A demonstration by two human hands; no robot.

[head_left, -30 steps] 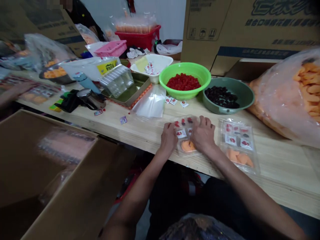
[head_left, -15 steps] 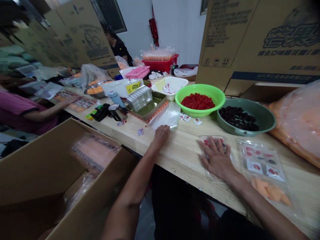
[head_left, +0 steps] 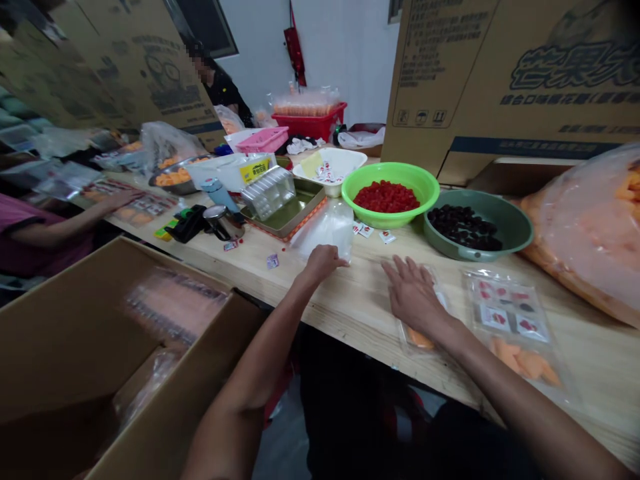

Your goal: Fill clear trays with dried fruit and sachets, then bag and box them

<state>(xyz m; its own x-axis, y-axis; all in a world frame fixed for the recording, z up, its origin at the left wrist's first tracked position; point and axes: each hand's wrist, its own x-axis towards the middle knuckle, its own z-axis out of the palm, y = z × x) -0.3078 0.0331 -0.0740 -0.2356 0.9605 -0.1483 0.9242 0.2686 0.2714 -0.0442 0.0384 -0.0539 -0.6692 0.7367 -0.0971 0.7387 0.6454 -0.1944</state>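
Note:
My left hand [head_left: 323, 262] is closed at the near edge of a flat clear plastic bag [head_left: 320, 230] on the wooden table, its fingers curled on the film. My right hand [head_left: 415, 293] rests open with fingers spread, over a filled clear tray [head_left: 419, 339] that it mostly covers. Orange pieces show at the tray's near end. Just right of it lies a second clear packet [head_left: 510, 327] with red and dark pieces, two white sachets and orange chunks. Beyond are a lime green basin [head_left: 387, 213] of red pieces and a dark green basin [head_left: 480, 250] of black pieces.
An open carton [head_left: 150, 373] with packed trays stands at the left front. A metal tin [head_left: 295, 213] holds empty clear trays. Loose sachets [head_left: 385, 236] lie by the basins. A large bag [head_left: 595, 227] of orange pieces sits right. A co-worker's arm [head_left: 90, 213] is far left.
My right hand has shifted towards the far left end of its tray, uncovering orange pieces at the near end. My left hand stays at the plastic bag, its fingers turned more to the right. The view has swung slightly.

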